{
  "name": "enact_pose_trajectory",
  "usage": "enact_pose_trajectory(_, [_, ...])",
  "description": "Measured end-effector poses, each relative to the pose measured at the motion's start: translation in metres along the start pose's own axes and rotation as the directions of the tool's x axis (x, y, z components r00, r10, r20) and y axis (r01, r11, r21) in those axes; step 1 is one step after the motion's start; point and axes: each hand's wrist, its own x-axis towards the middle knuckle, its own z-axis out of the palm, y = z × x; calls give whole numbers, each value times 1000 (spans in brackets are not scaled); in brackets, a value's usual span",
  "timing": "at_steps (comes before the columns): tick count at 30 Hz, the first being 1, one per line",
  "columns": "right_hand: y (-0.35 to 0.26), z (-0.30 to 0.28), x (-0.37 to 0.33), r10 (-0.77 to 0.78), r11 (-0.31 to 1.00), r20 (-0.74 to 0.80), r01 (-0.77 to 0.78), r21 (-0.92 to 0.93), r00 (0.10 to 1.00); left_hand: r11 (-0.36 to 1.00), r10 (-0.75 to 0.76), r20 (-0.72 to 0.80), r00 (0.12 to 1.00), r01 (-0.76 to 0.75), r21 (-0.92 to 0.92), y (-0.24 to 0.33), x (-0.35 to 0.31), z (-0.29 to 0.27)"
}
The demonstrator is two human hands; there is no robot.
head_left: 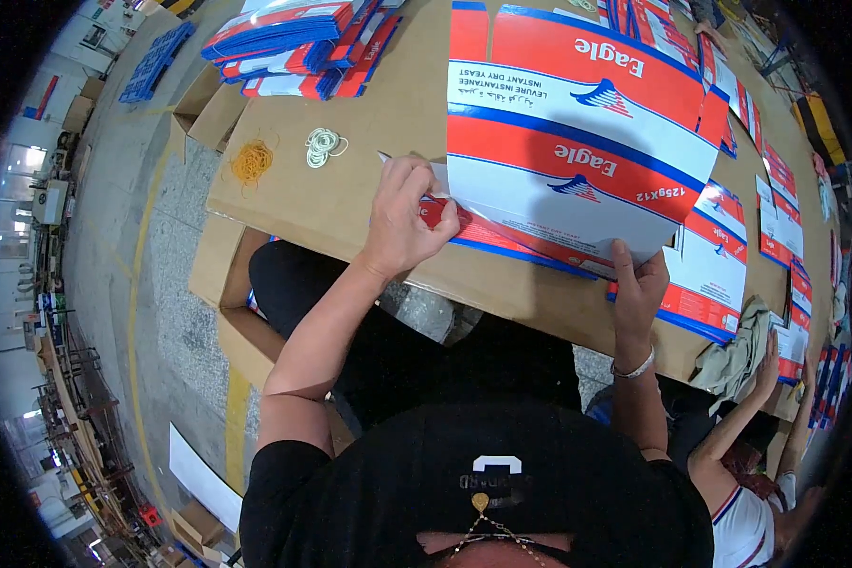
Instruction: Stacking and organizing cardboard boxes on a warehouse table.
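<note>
A flat printed carton sheet (pixel 540 137) in red, white and blue lies before me, its lower edge lifted a little off the table. My left hand (pixel 409 218) is closed at its left edge, thumb and forefinger pinched at a small white and red flap. Fingers of my right hand (pixel 642 279) grip the lower right edge, the thumb lying on top. Under the raised edge shows another red and blue carton sheet (pixel 525 246). To the left lie a bunch of orange rubber bands (pixel 253 163) and a bunch of pale rubber bands (pixel 324 149).
A stack of flat cartons (pixel 284 43) stands at the table's far left. More carton sheets (pixel 710 260) spread along the right. Open cardboard boxes (pixel 241 308) sit by the left table edge. A co-worker's arm (pixel 748 398) reaches in at right beside a grey-green cloth (pixel 736 350).
</note>
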Motion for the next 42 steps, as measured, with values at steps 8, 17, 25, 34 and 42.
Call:
enact_pose_trajectory(8, [2, 3, -8, -45, 999, -45, 47, 22, 998, 996, -75, -16, 997, 76, 51, 10, -4, 7])
enact_pose_trajectory(17, [12, -1, -6, -4, 1000, -7, 4, -1, 1000, 995, -90, -51, 995, 92, 45, 18, -5, 14])
enact_pose_trajectory(25, [12, 2, -1, 61, 998, -10, -61, 25, 998, 996, -72, -61, 996, 75, 48, 16, -6, 18])
enact_pose_trajectory(34, [21, 0, 5, 123, 991, -30, -122, 56, 992, 995, -83, -50, 995, 85, 47, 17, -6, 20])
enact_pose_trajectory(42, [32, -1, 11, 151, 982, -24, -147, 122, 988, 996, -75, -67, 995, 78, 45, 14, -6, 23])
